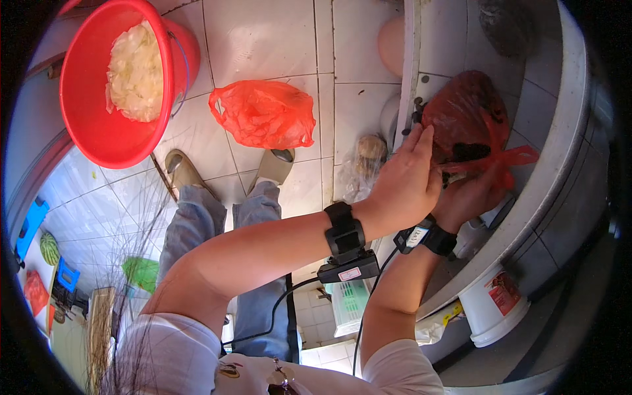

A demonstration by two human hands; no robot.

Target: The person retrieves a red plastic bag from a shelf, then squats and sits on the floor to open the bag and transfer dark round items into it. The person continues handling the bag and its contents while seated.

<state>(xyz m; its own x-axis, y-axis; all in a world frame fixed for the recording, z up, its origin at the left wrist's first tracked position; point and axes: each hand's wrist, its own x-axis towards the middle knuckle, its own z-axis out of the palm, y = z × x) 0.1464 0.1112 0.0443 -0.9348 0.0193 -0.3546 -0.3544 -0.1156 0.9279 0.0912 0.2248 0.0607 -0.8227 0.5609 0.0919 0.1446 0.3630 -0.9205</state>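
A dark-filled red plastic bag (pixel 464 116) rests within a shaded, tiled recess at the right, its mouth partly open towards me. Black pieces (pixel 471 151) show in the opening; their kind is not clear. My left hand (pixel 407 180) lies against the bag's near side, fingers stretched along it, its grip partly hidden. Lower and further right, my right hand (pixel 469 197) holds the gathered rim and handle. Small dark bits (pixel 418 106) lie along the recess's pale edge, close to my left fingertips. Both wrists wear black straps with cabled devices.
A red bucket (pixel 170 84) containing pale, cut pieces (pixel 136 74) stands at upper left. Another red plastic bag (pixel 266 113) lies on the floor by my shoe. A clear bag (pixel 365 163) sits beside the recess. A white tub (pixel 493 308) stands at lower right.
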